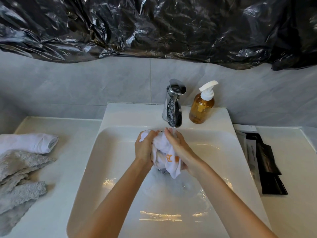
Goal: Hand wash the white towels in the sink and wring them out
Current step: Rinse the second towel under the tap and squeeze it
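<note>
A bunched white towel with orange lettering is being gripped by the left hand and the right hand, held over the sink near its back edge, under the running faucet. It is probably best being kept low and rubbed fold against fold, so splashing is limited.
</note>
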Demonstrator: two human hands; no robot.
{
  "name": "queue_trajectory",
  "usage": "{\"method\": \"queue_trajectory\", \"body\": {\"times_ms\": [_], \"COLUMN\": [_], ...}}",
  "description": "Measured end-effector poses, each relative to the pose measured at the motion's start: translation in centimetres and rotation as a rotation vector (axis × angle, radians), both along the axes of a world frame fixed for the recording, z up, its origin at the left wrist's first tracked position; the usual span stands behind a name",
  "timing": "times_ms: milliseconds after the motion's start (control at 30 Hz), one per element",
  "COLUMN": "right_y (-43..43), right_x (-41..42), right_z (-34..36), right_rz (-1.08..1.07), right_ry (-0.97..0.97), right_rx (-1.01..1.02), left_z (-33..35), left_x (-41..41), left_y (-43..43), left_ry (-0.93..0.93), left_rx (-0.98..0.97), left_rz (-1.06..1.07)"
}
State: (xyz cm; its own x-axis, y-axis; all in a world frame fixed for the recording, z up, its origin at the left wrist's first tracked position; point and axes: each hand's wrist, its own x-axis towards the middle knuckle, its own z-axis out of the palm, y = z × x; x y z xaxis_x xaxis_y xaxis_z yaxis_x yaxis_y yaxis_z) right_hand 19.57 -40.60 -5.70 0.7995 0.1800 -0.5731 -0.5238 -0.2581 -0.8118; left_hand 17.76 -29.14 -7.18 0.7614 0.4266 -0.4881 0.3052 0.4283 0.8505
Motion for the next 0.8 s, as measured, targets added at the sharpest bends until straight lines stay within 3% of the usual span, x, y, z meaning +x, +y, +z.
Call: {"method": "queue_trajectory", "body": {"times_ms": [200,300,567,800], "right_y": [2.1,2.1,1.0,-0.5], "right_x": [-0.2,0.6,1.0,-0.2], "right_z": [-0.1,0.1,-0.1,-0.3], "right_rz": [-0.388,-0.431,-0.526,-0.374], "right_ry": [-0.146,-0.237,-0.340,-0.449], "right_rx": [-0.161,-0.347,-0.331,-0.431], "left_z": [1.6,1.9,2.5,0.7], "left_x": [1.4,2.2,2.5,1.4], "left_y": [-2.6,-3.6,-4.8,-3.9], "left_ry": [0.018,0.027,-0.065,-0.174], "left_rx": [0.058,0.035,0.520,0.763], "left_rz": [0.231,0.302,0.062,-0.165]}}
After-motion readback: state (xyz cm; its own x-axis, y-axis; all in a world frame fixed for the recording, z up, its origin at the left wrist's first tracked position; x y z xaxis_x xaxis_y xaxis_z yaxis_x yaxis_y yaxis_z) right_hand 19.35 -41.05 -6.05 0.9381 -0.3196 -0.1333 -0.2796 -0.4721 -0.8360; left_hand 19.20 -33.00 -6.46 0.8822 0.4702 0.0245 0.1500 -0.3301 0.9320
